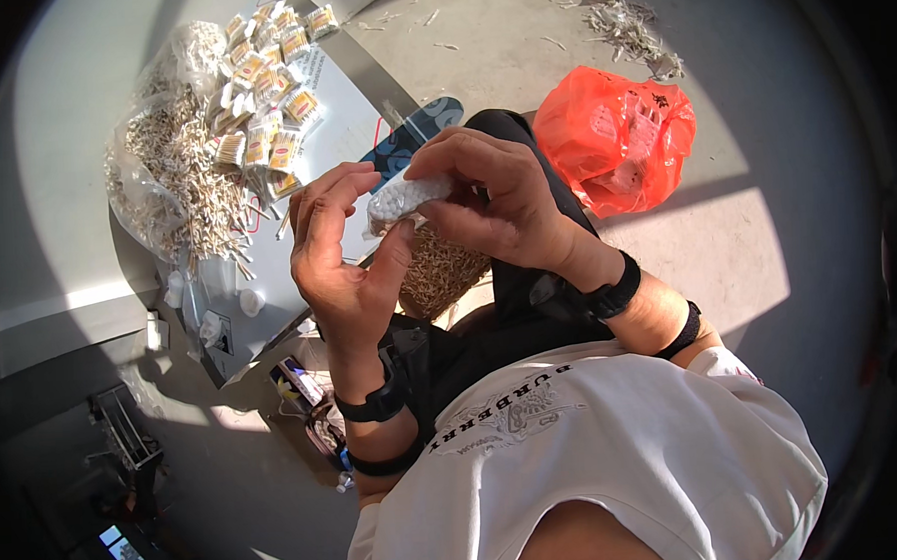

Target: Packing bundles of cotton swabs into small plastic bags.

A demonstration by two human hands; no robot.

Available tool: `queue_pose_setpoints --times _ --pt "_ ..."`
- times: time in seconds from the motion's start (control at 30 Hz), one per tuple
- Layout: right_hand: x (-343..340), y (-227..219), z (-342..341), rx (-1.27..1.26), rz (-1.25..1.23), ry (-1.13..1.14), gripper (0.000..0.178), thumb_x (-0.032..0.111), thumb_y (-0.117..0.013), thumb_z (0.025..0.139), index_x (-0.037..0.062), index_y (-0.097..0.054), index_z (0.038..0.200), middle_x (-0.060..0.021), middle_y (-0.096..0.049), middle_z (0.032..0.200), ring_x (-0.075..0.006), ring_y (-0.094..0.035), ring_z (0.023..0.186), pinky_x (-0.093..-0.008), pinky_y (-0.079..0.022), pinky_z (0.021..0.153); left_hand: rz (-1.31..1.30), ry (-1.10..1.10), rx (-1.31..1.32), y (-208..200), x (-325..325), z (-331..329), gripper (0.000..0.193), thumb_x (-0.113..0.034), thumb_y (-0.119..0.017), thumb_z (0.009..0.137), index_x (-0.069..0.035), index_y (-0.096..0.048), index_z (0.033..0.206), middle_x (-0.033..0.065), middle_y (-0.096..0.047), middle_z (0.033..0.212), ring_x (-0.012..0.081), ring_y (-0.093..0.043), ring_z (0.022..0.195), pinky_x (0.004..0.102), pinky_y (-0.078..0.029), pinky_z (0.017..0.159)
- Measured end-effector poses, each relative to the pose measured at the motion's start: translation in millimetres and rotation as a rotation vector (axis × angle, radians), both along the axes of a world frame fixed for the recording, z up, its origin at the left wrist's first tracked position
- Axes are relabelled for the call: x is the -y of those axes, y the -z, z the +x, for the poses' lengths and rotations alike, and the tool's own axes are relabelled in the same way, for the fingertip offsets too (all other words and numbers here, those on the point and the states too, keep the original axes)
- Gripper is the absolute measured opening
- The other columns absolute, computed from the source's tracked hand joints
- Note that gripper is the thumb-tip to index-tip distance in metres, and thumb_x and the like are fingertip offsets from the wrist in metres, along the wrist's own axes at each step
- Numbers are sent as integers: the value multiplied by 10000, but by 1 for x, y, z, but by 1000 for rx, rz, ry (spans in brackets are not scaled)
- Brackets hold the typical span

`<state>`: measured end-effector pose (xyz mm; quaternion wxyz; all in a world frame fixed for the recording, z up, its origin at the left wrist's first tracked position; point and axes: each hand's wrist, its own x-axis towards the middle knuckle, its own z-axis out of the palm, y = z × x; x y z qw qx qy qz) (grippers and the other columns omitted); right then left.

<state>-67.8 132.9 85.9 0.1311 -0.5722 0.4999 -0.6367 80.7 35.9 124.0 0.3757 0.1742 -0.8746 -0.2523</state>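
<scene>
Between my hands is a small clear pack of cotton swabs (pixel 405 199), its white tips bunched toward me. My right hand (pixel 500 193) grips it at the right end, with the thumb below and fingers curled over the top. At the other end, my left hand (pixel 337 245) has its thumb against the lower edge and its fingers curved above. On the table to the left lie many filled packs of swabs (pixel 270 83) in a heap. Beside them, loose swabs (pixel 199 171) spill from a large clear plastic bag (pixel 151 218).
Below my hands is a tan, rough-textured mass (pixel 443 270) by my legs. A red plastic bag (pixel 613 143) stands on the floor at right. Scattered pale sticks (pixel 623 27) lie farther off. The grey table (pixel 298 277) has a corner near my left arm.
</scene>
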Motion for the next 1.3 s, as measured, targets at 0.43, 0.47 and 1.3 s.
queue_pose_setpoints --times 0.43,0.47,1.3 --pt "3 -11 3 208 -38 -76 269 86 -773 774 17 -668 1011 -62 -607 985 -142 -564 917 -259 -444 767 1126 301 -414 42 -7 1 316 64 -694 806 48 -634 1115 74 -675 1003 130 -631 924 274 -512 863" --pt "4 -12 2 160 -52 -42 283 115 -794 753 25 -680 996 -68 -608 970 -165 -565 910 -277 -441 770 1126 301 -414 42 -7 1 316 64 -694 806 48 -634 1115 74 -675 1003 130 -631 924 274 -512 863" --pt "6 -17 6 -19 -95 117 258 145 -792 725 -1 -636 869 -77 -597 846 -219 -548 770 -309 -439 678 1189 337 -480 47 -20 -9 260 10 -708 834 55 -621 1075 43 -660 951 94 -612 893 234 -497 817"
